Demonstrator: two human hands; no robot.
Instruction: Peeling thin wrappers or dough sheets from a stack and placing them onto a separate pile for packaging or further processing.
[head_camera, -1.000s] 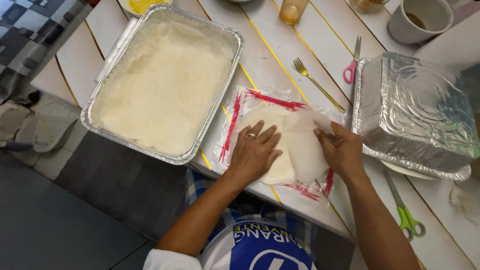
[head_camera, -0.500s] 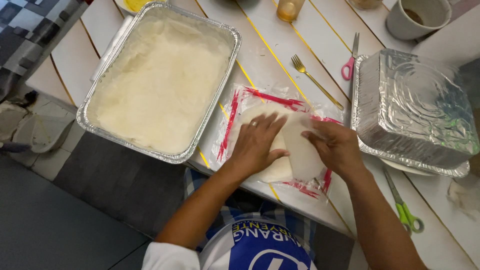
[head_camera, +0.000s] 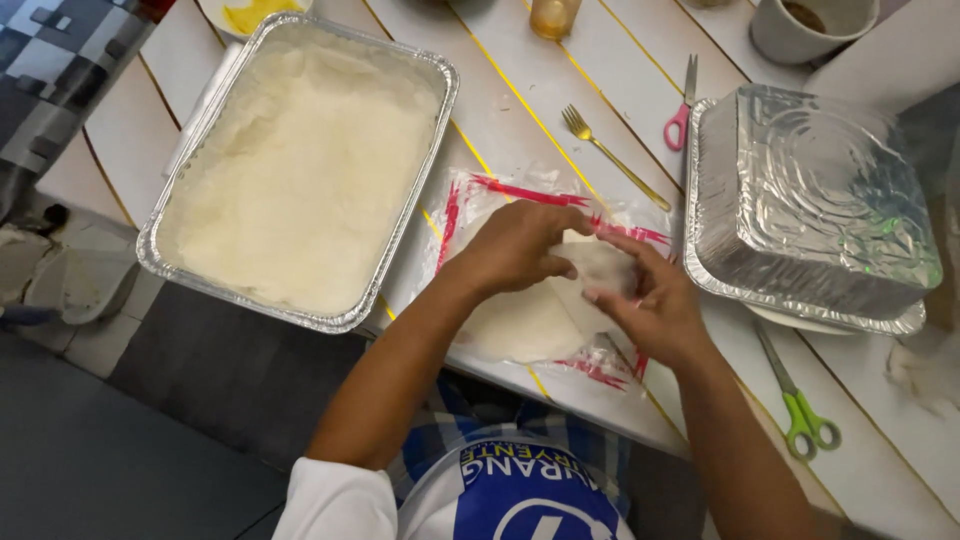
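Between the two hands, at the near edge of the table (head_camera: 560, 100), a pale flat piece of dough (head_camera: 520, 325) is being worked on a clear plastic sheet (head_camera: 500, 195) with red markings. The left hand (head_camera: 515, 245) is curled over the dough's far edge, fingers narrowed and pinching a lifted fold; the right hand (head_camera: 650, 300) is set just beside it, fingertips closed on the same fold from the other side. Below the fingers the rest of the dough is seen lying flat on the sheet. It looks soft, light and limp, likely to stretch or tear if pulled by one corner, and possibly tacky against the plastic. A hold along the edge, spread over several fingertips, is judged safest. Left of the fingers a foil tray (head_camera: 160, 240) filled with pale mash is set; right of them an upturned foil tray (head_camera: 820, 200) sits. Beyond the fingers a fork (head_camera: 610, 155) and pink scissors (head_camera: 683, 110) are laid; green scissors (head_camera: 800, 405) lie near the right wrist.
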